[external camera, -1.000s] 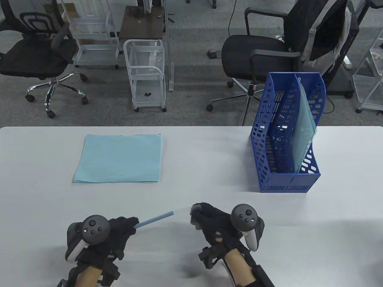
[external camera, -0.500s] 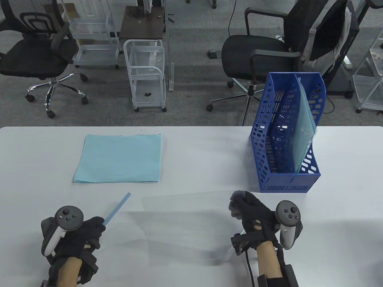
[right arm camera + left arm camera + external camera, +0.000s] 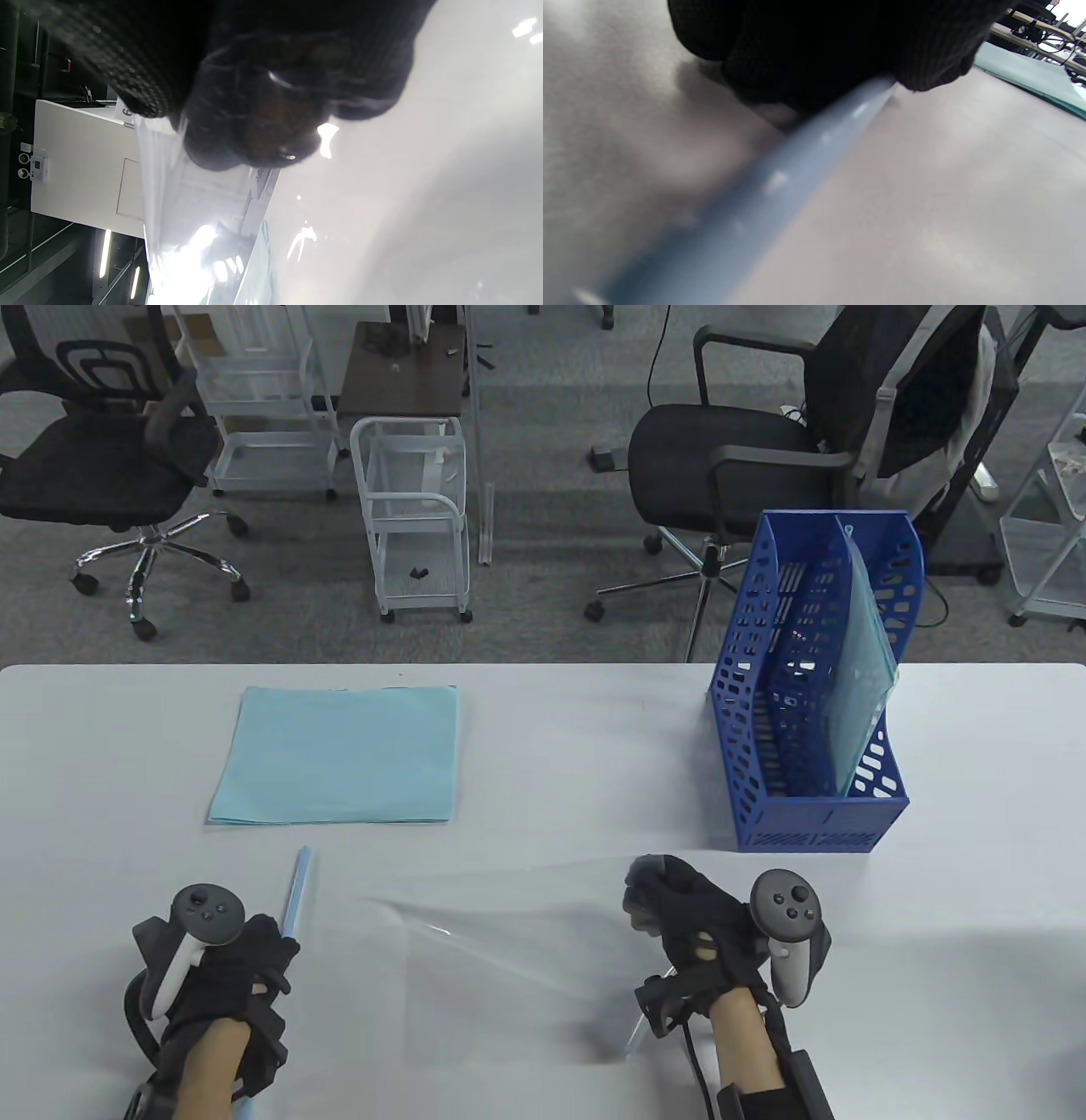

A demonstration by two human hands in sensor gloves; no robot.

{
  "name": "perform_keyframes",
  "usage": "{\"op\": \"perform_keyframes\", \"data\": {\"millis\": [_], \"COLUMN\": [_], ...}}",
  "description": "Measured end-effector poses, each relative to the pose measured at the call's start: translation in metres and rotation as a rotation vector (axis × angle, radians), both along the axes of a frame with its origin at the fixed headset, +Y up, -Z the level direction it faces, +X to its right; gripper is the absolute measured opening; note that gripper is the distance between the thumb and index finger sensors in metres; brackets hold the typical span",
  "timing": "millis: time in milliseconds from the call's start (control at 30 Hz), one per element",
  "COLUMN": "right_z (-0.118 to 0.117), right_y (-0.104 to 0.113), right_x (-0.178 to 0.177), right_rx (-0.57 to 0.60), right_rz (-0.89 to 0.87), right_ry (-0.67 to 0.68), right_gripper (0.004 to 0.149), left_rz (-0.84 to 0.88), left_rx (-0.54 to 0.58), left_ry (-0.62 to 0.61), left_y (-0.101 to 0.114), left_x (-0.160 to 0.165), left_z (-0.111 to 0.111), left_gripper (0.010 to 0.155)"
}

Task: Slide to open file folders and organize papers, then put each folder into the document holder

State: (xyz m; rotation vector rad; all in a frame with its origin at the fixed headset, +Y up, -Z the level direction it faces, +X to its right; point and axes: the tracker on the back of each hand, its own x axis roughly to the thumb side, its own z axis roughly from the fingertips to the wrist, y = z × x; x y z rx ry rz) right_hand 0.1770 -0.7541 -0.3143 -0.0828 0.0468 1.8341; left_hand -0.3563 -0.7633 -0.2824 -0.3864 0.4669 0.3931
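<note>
A clear plastic folder (image 3: pixel 526 950) lies across the table's near middle. My right hand (image 3: pixel 653 895) grips its right edge, fingers curled; the right wrist view shows the clear sheet (image 3: pixel 169 190) under the glove. My left hand (image 3: pixel 263 954) holds a light-blue slide bar (image 3: pixel 297 891), which points away from me; the left wrist view shows the slide bar (image 3: pixel 780 178) running under the fingers. The bar is off the folder. A stack of blue papers (image 3: pixel 335 755) lies at the far left. The blue document holder (image 3: pixel 806 823) stands at the right with one clear folder (image 3: pixel 861 687) upright in it.
The table's far edge runs just behind the papers and the holder. Beyond it stand office chairs (image 3: pixel 738 449) and a white wire cart (image 3: pixel 416 517) on the carpet.
The left hand pulled the slide bar free of the folder and leftward, swinging it to point away. The right hand drew the folder right, then shifted slightly left.
</note>
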Motion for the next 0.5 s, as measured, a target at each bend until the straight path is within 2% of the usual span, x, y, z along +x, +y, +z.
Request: {"op": "perform_keyframes", "data": {"millis": [67,500], "right_z": [0.0001,0.0], "right_y": [0.0005,0.0005], "right_x": [-0.0013,-0.0037], "right_rx": [0.0,-0.002], "right_rz": [0.005,0.019], "right_ry": [0.009,0.023], "right_gripper": [0.04,0.04], "left_rz": [-0.04,-0.039], "left_rx": [-0.004,0.002], "left_ry": [0.013,0.035], "left_y": [-0.0007,-0.0022], "left_x": [0.0016,0.0011], "left_z": [-0.0004,0.0008], "left_gripper": [0.046,0.047]}}
